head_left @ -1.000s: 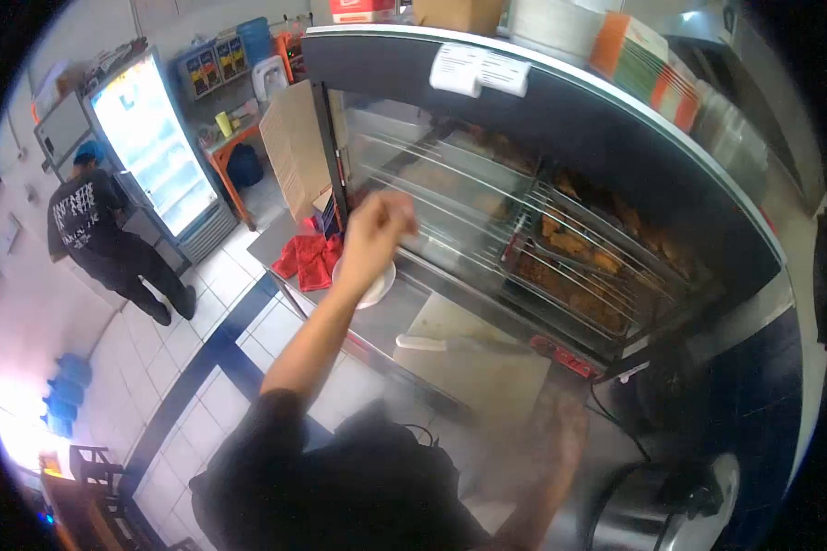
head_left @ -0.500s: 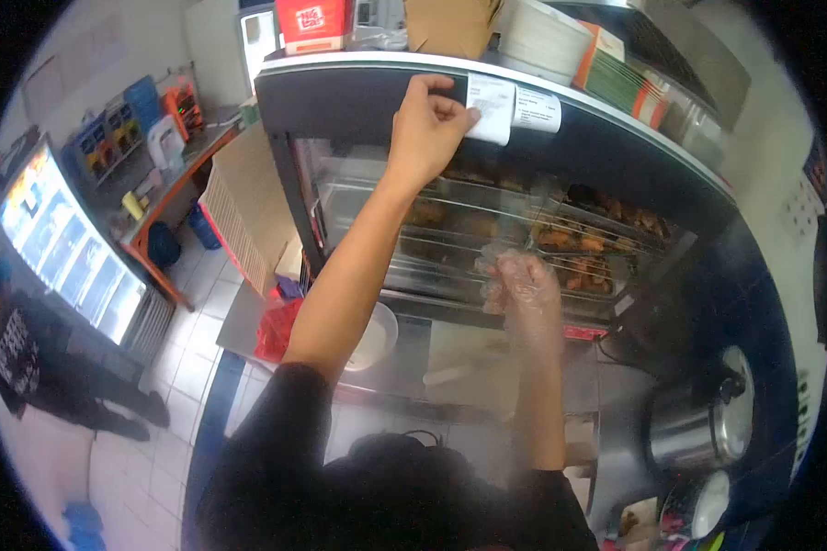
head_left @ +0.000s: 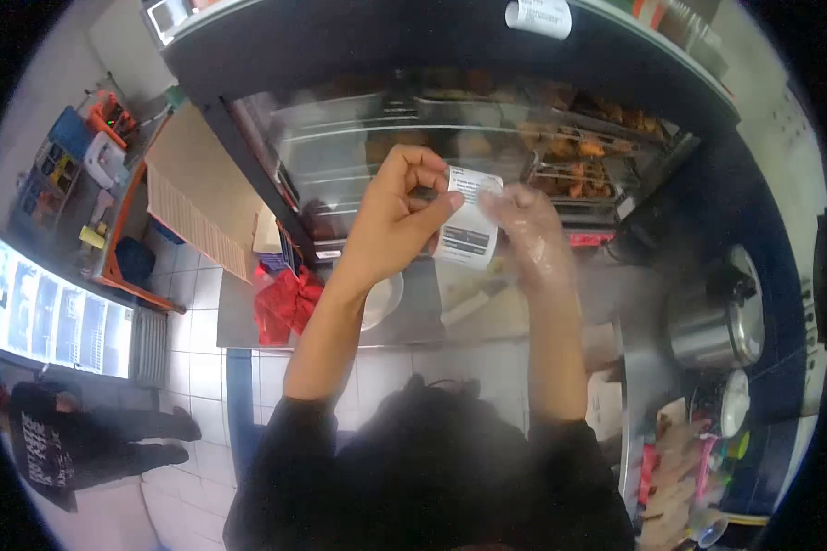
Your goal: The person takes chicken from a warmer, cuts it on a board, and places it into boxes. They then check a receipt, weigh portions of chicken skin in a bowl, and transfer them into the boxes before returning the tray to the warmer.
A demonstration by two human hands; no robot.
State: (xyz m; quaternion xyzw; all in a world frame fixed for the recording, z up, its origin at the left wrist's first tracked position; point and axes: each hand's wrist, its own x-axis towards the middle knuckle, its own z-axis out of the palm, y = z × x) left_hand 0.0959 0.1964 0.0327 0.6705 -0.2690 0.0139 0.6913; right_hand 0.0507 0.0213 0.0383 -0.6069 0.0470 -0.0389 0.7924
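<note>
A white printed paper receipt (head_left: 469, 220) is held up in front of a glass-fronted food warmer (head_left: 312, 151). My left hand (head_left: 397, 213) is bare and pinches its left edge between thumb and fingers. On the opposite side my right hand (head_left: 535, 237), in a clear plastic glove, closes on the upper right edge of the paper. Its fingertips are somewhat blurred. Behind the glass, pieces of browned fried food (head_left: 579, 145) lie on wire racks. Another receipt (head_left: 539, 17) hangs from the dark upper frame of the warmer.
Below the warmer are a red cloth or bag (head_left: 289, 301), a white bowl (head_left: 383, 298) and a cutting board (head_left: 501, 308). A large metal pot (head_left: 717, 321) stands at right. A cardboard sheet (head_left: 198, 197) leans at left. Farther left, another person (head_left: 64, 445) is near a lit fridge (head_left: 55, 303).
My left hand has come down from the warmer's top frame with the receipt taken off it. My gloved right hand has risen to the paper. The view has tilted lower.
</note>
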